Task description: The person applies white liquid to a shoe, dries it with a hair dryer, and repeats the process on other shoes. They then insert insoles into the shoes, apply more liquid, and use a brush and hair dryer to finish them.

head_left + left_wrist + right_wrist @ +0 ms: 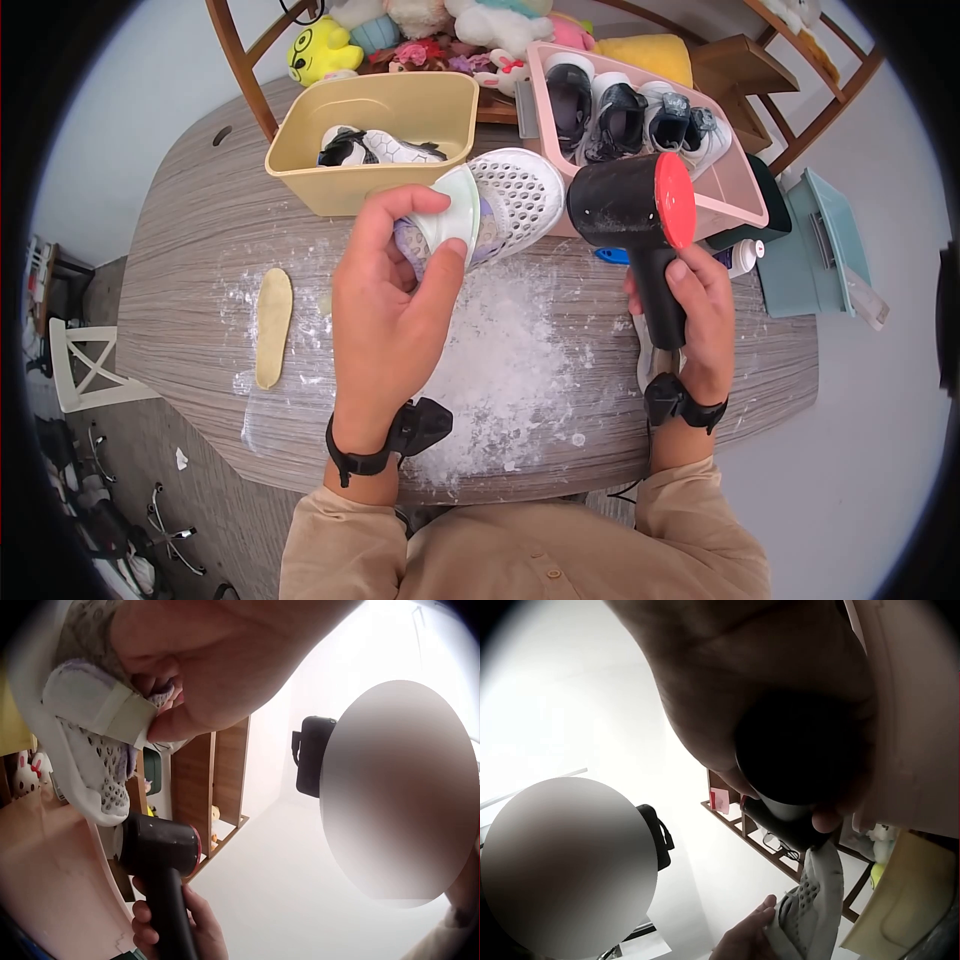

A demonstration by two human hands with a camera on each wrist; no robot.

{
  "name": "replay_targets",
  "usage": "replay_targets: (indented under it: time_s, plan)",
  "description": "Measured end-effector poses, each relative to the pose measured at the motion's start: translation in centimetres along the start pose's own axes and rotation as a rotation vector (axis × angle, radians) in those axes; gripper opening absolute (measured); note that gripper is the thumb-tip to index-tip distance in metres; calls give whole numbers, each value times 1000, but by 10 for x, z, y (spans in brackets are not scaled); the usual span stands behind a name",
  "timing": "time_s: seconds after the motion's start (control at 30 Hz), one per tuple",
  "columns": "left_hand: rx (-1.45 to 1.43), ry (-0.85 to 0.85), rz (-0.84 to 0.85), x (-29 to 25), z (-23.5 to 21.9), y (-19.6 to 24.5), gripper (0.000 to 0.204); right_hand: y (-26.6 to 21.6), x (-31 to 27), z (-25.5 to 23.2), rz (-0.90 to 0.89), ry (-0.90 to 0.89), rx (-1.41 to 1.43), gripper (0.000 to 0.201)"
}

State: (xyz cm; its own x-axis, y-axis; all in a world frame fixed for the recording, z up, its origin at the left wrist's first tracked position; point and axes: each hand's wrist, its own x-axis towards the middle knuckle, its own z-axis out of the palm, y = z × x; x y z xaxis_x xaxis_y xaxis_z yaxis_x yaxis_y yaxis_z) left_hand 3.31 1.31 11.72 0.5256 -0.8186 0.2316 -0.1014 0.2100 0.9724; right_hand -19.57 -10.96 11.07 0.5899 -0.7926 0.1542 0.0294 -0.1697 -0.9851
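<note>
My left hand (385, 310) grips a white shoe (528, 195) by its heel end, thumb and forefinger on the pale strap. The shoe has a perforated toe and lilac lining, and it is raised above the table, toe to the right. In my right hand (705, 300) is a black handheld blower (612, 205) with a red round end, fingers wrapped round its upright handle. The blower's other end sits right by the shoe's toe. The left wrist view shows the strap (94, 697) and the blower (161, 844) close to the toe.
White powder (510, 370) is scattered over the wooden table. A yellowish insole (272, 328) lies at left. Behind stand a beige tub (370, 185) with shoes and a pink tub (735, 190) with several shoes. A white bottle (742, 257) and a blue item (612, 256) lie near the right hand.
</note>
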Motion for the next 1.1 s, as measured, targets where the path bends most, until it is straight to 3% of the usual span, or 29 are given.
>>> replay_targets:
  time_s: [0.67, 1.1]
  plan:
    - [-152, -57, 53, 3, -2, 0, 27, -3, 0, 1, 22, -43, 215, 44]
    - [-154, -43, 26, 4, 0, -2, 27, -3, 0, 0, 14, -24, 76, 47]
